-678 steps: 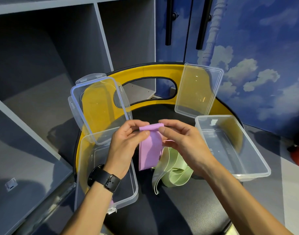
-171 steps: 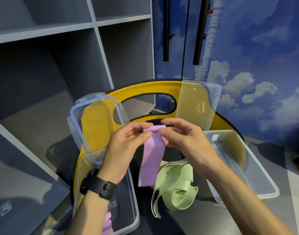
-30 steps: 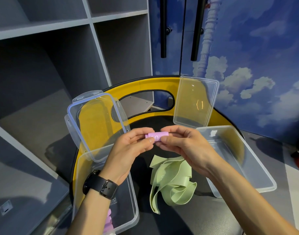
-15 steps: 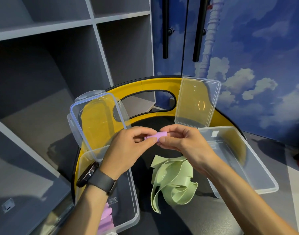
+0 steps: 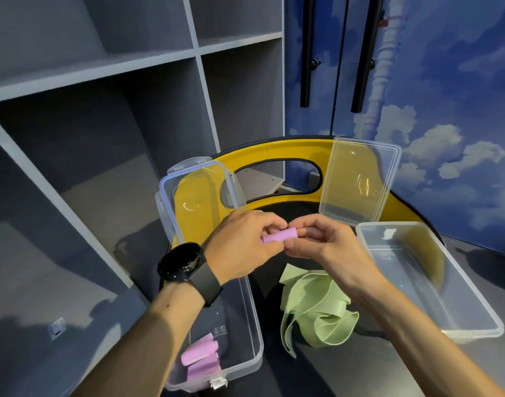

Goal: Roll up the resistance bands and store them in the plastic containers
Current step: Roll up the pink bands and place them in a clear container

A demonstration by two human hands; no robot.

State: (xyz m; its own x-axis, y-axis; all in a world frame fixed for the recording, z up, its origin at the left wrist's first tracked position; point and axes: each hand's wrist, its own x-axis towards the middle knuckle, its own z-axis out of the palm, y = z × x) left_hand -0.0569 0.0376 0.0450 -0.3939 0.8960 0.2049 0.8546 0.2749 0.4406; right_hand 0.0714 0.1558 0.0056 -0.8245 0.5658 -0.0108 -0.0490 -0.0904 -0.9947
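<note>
A purple resistance band (image 5: pixel 279 235), rolled into a tight small cylinder, sits between both hands above the black seat. My left hand (image 5: pixel 242 247) pinches its left end and my right hand (image 5: pixel 322 242) pinches its right end. Under my left forearm lies a clear plastic container (image 5: pixel 252 319) with rolled purple bands (image 5: pixel 201 358) in its near corner. A loose green band (image 5: pixel 314 308) lies crumpled on the seat between the two containers. The right-hand clear container (image 5: pixel 434 279) shows nothing inside.
Two clear lids lean on the yellow chair back (image 5: pixel 271 154): a blue-rimmed one (image 5: pixel 196 202) on the left, another (image 5: pixel 360 179) on the right. Grey shelving (image 5: pixel 102 124) stands to the left. Blue cloud-painted doors (image 5: pixel 417 81) with black handles are behind.
The hanging purple strip has been wound up into a small roll. In the last second both hands drifted slightly right, my left wrist turned watch-face up, and the view tilted down a little.
</note>
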